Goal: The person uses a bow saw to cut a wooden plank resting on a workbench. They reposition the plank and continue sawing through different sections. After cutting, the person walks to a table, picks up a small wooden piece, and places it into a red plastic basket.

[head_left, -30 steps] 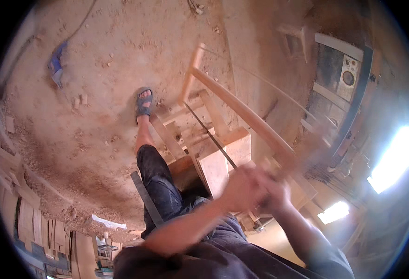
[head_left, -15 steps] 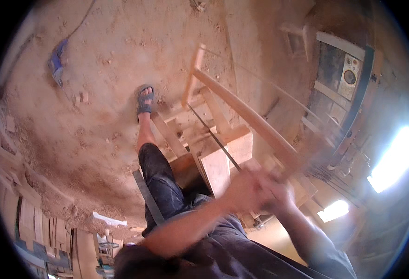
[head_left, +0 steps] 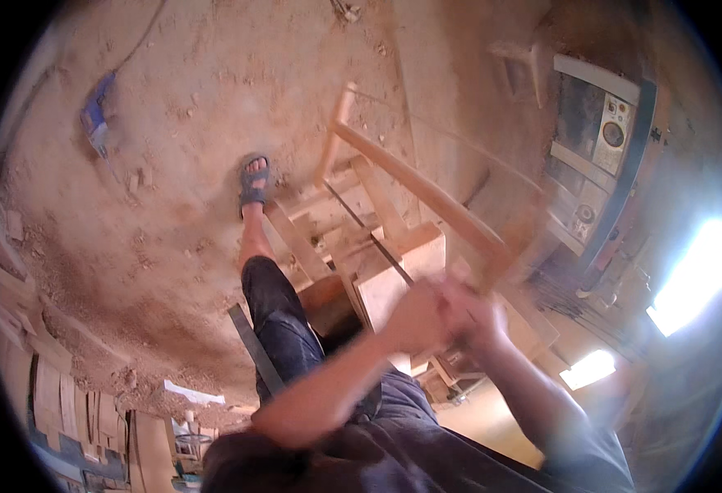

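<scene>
Across the pale wooden block point(head_left: 422, 251) in front of the person, a large wooden frame saw point(head_left: 418, 183) lies aslant. Its long beam point(head_left: 455, 214) is rounded, smooth and honey-brown, and a shorter end piece point(head_left: 333, 138) crosses the far tip. At the near end the left hand point(head_left: 417, 314) and right hand point(head_left: 477, 319), blurred, are clasped together around the saw. A narrow dark blade point(head_left: 361, 223) runs along one side, a thin, faint cord point(head_left: 476, 150) along the other

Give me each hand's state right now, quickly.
Left hand: closed, holding the near end of the wooden-framed saw.
Right hand: closed on the same end, against the left; grip details blurred.
</scene>
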The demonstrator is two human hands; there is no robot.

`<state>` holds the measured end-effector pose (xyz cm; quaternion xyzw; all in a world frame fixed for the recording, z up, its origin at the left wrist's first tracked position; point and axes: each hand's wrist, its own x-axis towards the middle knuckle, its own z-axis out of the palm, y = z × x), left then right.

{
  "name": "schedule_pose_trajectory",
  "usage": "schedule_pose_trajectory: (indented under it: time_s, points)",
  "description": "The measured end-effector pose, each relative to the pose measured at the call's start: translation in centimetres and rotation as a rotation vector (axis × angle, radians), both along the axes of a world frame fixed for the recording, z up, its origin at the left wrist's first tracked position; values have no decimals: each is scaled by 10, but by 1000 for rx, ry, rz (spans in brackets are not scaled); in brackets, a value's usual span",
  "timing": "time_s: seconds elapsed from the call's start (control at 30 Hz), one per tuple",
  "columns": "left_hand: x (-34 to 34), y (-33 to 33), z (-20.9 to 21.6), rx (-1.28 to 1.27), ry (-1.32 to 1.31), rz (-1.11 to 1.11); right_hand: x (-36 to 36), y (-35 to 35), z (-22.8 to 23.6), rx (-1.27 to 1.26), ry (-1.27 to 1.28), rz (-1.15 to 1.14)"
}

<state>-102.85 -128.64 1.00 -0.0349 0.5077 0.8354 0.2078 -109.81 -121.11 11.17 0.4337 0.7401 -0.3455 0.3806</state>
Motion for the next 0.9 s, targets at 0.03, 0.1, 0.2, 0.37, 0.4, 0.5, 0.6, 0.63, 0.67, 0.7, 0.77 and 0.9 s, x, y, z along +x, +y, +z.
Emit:
schedule_pose_trajectory:
  time_s: [0.03,0.1,0.2,0.37,0.4,0.5,0.6,0.63,0.67,0.7,0.77,0.9]
  points:
    - [-1,-6,-37,282,-299,-28,-2,2,-42,-175,18,161]
    - [5,-15,-82,200,-394,-141,-3,-2,-91,-319,-143,-251]
    - [-9,-26,-51,104,-222,-147,0,-12,-81,-281,-18,-424]
    - [-9,-21,113,134,35,-30,-13,7,125,-230,-16,292]
    - [-9,-19,114,145,39,-46,-17,10,119,-223,35,612]
    - [-3,-10,13,69,16,-126,-2,6,21,-138,-28,-23]
    - [-10,-34,-57,122,-123,-71,-2,-27,-76,-222,33,-209]
    - [-12,-40,-64,106,-168,-63,-1,-24,-80,-218,23,-221]
    - [-13,-38,-58,104,-249,-165,-2,-20,-81,-213,15,-235]
    - [-13,-42,-32,241,-274,-228,2,-11,-53,-139,-72,-156]
    - [0,-17,29,6,-49,-140,-3,-8,33,-130,-75,-5]
    - [16,-15,102,40,5,52,9,14,119,-229,-37,283]
